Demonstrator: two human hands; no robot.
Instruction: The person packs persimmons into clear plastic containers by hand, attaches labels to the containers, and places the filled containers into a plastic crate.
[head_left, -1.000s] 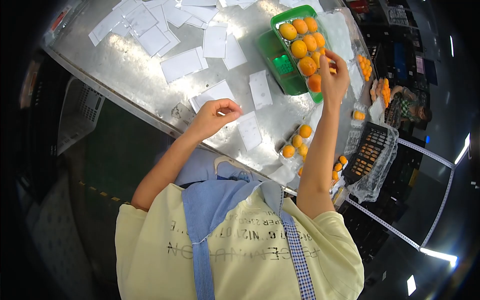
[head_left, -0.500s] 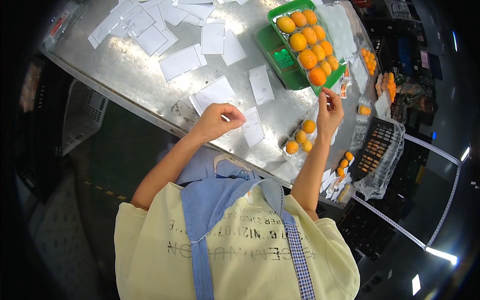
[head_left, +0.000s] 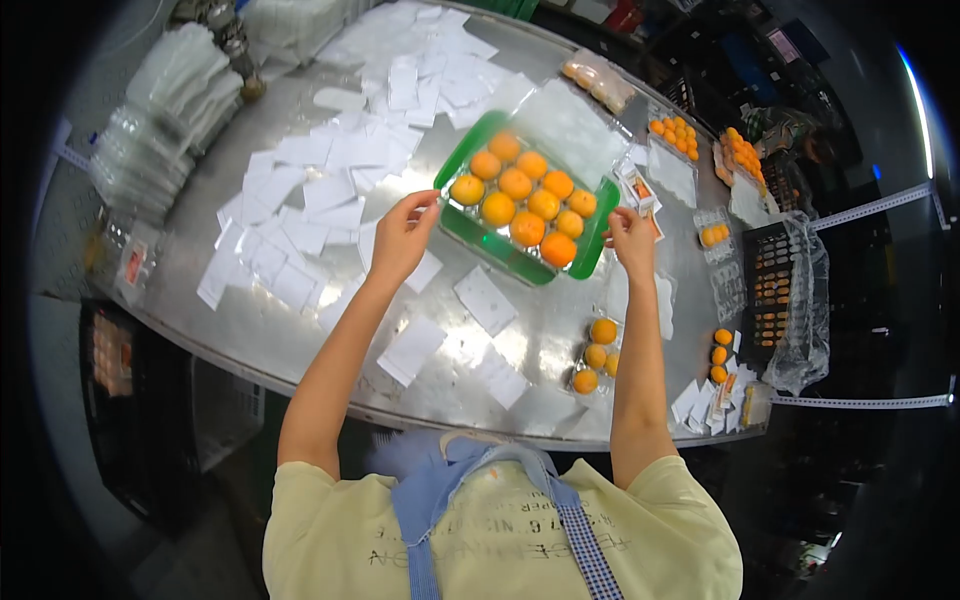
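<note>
Fruit pack [head_left: 522, 195] between left hand [head_left: 404, 237] and right hand [head_left: 632, 241]; fingers nearly closed, hold unclear.

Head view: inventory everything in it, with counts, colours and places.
Green tray: one, mid-table
Green base: one, under the tray
Fruit in tray: twelve, orange
Fruit by right forearm: at least four, orange
Fruit row: three, orange, table's right
White cards: many, left and centre
Packaging: stacks, clear, upper left
Metal table: one, grey
Black crate: one, right
Background: too dark to count
Left hand: one, tray's left edge
Right hand: one, tray's right edge
</note>
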